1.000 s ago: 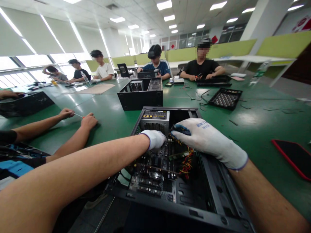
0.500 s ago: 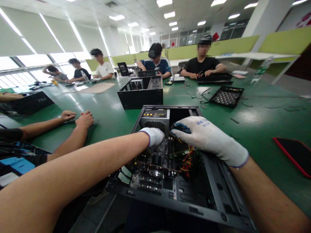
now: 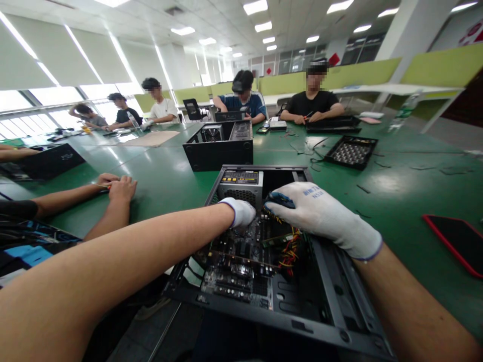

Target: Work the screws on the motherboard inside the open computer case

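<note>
An open black computer case (image 3: 332, 281) lies on its side in front of me, its circuit board (image 3: 241, 246) showing. My left hand (image 3: 243, 213), in a white glove, reaches down into the case just below the power supply (image 3: 241, 186); its fingers are hidden. My right hand (image 3: 305, 203), in a white glove with dark blue fingertips, curls over a bundle of black and yellow power cables (image 3: 274, 216) beside it. More red, yellow and black wires (image 3: 290, 254) hang near a green memory stick (image 3: 278, 241).
Another open case (image 3: 219, 153) stands beyond mine on the green table (image 3: 396, 191). A red-edged phone (image 3: 455, 241) lies at the right. A black panel (image 3: 350, 152) and cable scraps lie farther back. At my left, a co-worker's hands (image 3: 121, 188) hold a small tool.
My hands stay in nearly the same place inside the case. The co-worker's hands at the left have come together and shifted slightly left.
</note>
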A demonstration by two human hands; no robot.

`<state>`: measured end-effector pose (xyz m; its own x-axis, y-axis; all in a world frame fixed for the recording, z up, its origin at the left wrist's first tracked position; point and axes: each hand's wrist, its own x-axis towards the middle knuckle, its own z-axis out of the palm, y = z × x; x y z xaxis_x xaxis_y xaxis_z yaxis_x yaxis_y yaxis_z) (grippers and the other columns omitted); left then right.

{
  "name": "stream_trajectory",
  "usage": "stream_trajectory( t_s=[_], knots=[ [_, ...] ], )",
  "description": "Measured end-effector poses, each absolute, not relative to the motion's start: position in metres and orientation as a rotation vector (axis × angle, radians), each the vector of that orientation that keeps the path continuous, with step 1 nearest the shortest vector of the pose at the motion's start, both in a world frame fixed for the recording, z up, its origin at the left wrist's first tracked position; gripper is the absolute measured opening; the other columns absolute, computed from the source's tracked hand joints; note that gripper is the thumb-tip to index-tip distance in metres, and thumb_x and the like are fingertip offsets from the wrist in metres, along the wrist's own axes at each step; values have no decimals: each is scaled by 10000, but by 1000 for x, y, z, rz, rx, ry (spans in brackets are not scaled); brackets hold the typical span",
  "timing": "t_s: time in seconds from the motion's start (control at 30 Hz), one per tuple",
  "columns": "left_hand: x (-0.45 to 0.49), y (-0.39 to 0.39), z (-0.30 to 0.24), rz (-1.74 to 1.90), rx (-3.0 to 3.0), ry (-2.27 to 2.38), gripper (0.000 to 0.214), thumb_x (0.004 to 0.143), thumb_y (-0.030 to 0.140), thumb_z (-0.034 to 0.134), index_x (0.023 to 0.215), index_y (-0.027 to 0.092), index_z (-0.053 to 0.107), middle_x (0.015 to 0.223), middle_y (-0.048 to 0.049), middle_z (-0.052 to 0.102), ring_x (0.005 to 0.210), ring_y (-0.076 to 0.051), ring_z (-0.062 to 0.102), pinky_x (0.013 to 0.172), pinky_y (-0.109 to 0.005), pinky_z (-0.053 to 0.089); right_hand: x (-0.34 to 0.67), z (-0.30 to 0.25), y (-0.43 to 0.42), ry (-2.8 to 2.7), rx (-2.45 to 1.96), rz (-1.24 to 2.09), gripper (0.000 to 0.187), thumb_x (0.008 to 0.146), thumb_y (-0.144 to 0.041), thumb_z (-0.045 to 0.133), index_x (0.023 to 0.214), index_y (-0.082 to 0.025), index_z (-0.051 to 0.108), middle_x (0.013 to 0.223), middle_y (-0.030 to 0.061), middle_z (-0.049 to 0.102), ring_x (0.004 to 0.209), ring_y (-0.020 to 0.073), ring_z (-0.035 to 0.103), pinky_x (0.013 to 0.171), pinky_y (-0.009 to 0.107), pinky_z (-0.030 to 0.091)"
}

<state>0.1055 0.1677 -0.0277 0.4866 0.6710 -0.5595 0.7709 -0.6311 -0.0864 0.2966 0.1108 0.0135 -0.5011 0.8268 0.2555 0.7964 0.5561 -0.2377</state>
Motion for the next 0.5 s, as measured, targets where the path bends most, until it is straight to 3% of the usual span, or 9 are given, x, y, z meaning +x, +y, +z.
stream_trajectory(
  t_s=[0.23, 0.5],
  knots=[
    [113, 174, -27, -1063, 2585, 1199, 557, 636, 195, 872, 1178, 164, 750, 1244, -150, 748, 1160, -335, 694, 1054, -416, 536, 295, 17, 109, -2455, -1325, 145, 467, 973, -586, 527, 1113, -213, 772, 1059, 98, 776, 987, 260, 697, 864, 336, 482],
    [110, 171, -26, -1030, 2587, 1183, 642, 564, 273, 922, 1181, 250, 745, 1230, -53, 766, 1177, -277, 688, 1096, -329, 491, 296, 16, 110, -2460, -1310, 160, 454, 981, -578, 516, 1091, -217, 768, 1036, 91, 773, 959, 247, 689, 843, 325, 472]
  ],
)
